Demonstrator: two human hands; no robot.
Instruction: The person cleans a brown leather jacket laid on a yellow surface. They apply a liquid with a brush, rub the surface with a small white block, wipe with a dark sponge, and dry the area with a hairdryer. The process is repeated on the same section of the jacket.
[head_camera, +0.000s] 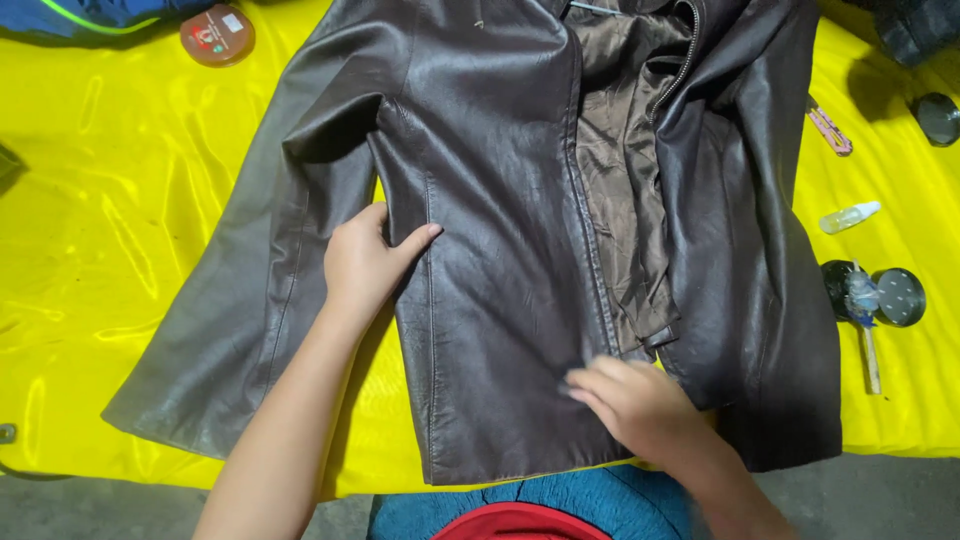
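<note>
While the left hand (362, 262) lies flat, fingers together, on the brown leather jacket (500, 250), the blurred right hand (632, 400), fingers loosely spread, could drag its front panel crooked.

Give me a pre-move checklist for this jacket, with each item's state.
1. Left hand on the brown leather jacket at the side seam: ok.
2. Right hand on the front edge near the hem: cannot tell, blurred.
3. Jacket lying open, lining showing: ok.
4. Left sleeve spread flat on the yellow sheet: ok.
5. Small bottle and round tins apart from the jacket: ok.
</note>
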